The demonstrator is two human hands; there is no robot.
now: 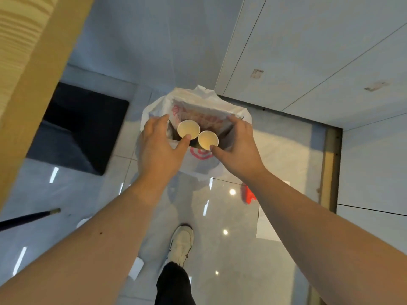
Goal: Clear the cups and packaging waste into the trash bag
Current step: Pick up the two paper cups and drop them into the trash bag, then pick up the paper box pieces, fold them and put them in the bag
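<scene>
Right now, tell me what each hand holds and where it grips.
Left hand pinches one round white paper cup at its rim; right hand pinches the second likewise, above the white plastic bag.

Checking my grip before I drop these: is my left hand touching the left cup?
Touching: the head view shows the left hand thumb on the left cup rim.

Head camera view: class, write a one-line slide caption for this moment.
Left hand and right hand each lower a paper cup into a white trash bag on the floor.
</scene>
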